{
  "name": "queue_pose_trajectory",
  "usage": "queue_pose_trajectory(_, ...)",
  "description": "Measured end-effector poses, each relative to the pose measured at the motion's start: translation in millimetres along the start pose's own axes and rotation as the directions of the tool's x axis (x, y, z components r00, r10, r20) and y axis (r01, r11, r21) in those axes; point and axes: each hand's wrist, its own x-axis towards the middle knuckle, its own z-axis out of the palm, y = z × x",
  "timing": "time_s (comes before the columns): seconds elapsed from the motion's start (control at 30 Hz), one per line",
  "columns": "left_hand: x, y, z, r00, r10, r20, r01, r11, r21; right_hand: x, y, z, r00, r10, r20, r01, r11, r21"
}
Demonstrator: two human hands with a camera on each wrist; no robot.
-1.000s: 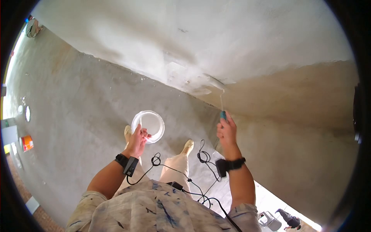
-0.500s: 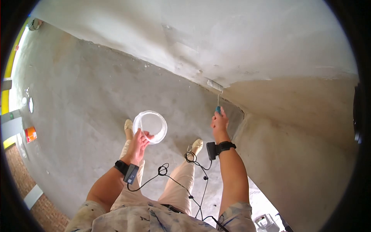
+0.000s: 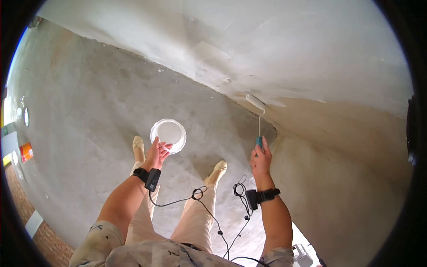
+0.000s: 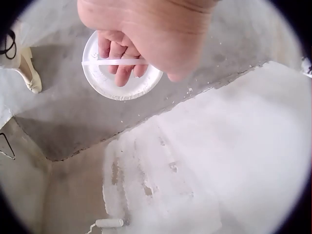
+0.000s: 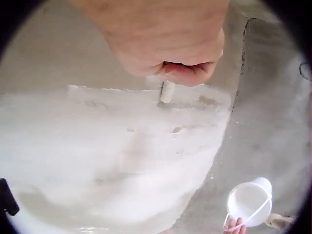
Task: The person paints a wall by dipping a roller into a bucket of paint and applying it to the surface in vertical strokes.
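Head view: the paint roller [image 3: 255, 102] sits at the wall [image 3: 311, 53], right of the white bucket [image 3: 183, 138], and looks light and stiff, best taken by its teal handle [image 3: 259, 141], which the right hand [image 3: 261, 162] grips; the left hand [image 3: 155, 154] holds the bucket's bail [image 4: 92, 63], likely prone to swinging

The bucket [image 3: 183, 137] is plain white, its bail [image 4: 114, 62] white too. The roller [image 3: 255, 102] is off-white, the rod [image 3: 259, 123] pale, the handle [image 3: 259, 141] teal. The wall [image 3: 289, 53] is patchy, whitish over brownish beige. The floor [image 3: 111, 93] is mottled grey with white specks. The 2 shoes [image 3: 216, 170] are cream, the trousers [image 3: 195, 218] pale peach, and the shirt [image 3: 100, 240] beige with dark bluish streaks. The 2 wristbands [image 3: 268, 194] and the cables [image 3: 213, 218] are black. The tub [image 3: 26, 152] is orange.
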Motion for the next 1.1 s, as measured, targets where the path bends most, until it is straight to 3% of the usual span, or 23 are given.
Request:
queue_pose_trajectory(0.23, -3.5, 12.5, 5.6, 0.996, 0.053, 0.067, -0.054, 0.998, 0.025, 56.7, 45.0, 24.8, 0.998, 0.026, -0.053, -0.030, 0.996, -0.080)
queue_pose_trajectory(0.4, -18.1, 21.0, 6.8, 0.993, 0.091, 0.079, -0.090, 0.996, -0.015, 68.9, 43.3, 49.3, 0.997, 0.036, -0.071, -0.044, 0.993, -0.113)
queue_pose_trajectory(0.5, -23.7, 23.4, 4.6, 0.989, 0.097, 0.110, -0.089, 0.993, -0.076, 9.1, 9.3, 60.3, 1.000, 0.012, -0.020, -0.013, 1.000, -0.006)
queue_pose_trajectory(0.67, -32.4, 24.1, 19.7, 0.989, 0.094, 0.115, -0.082, 0.991, -0.108, -76.5, -46.1, 46.1, 0.997, 0.039, 0.063, -0.038, 0.999, -0.022)
queue_pose_trajectory(0.8, -48.0, 40.6, 35.3, 0.987, 0.122, 0.102, -0.118, 0.992, -0.043, -101.1, -50.4, 65.5, 0.987, 0.094, 0.134, -0.071, 0.984, -0.163)
queue_pose_trajectory(0.9, -54.8, 50.4, 39.0, 0.989, 0.128, 0.077, -0.131, 0.991, 0.035, -110.3, -17.1, 76.5, 0.962, 0.166, 0.216, -0.033, 0.860, -0.510)
queue_pose_trajectory(0.97, -60.2, 54.0, 43.3, 0.981, 0.162, 0.106, -0.168, 0.984, 0.059, -110.9, 20.3, 70.4, 0.916, -0.043, 0.398, 0.365, 0.503, -0.784)
queue_pose_trajectory(1.0, -60.4, 47.9, 47.6, 0.978, 0.180, 0.103, -0.186, 0.981, 0.050, -107.7, 35.0, 64.7, 0.911, -0.046, 0.410, 0.374, 0.511, -0.774)
queue_pose_trajectory(1.07, -58.7, 47.8, 44.8, 0.977, 0.179, 0.113, -0.188, 0.979, 0.073, -112.5, 51.7, 72.8, 0.799, -0.047, 0.600, 0.575, 0.352, -0.738)
queue_pose_trajectory(1.1, -56.6, 45.9, 44.5, 0.975, 0.184, 0.122, -0.196, 0.976, 0.095, -107.3, 62.4, 73.8, 0.796, -0.044, 0.603, 0.577, 0.356, -0.735)
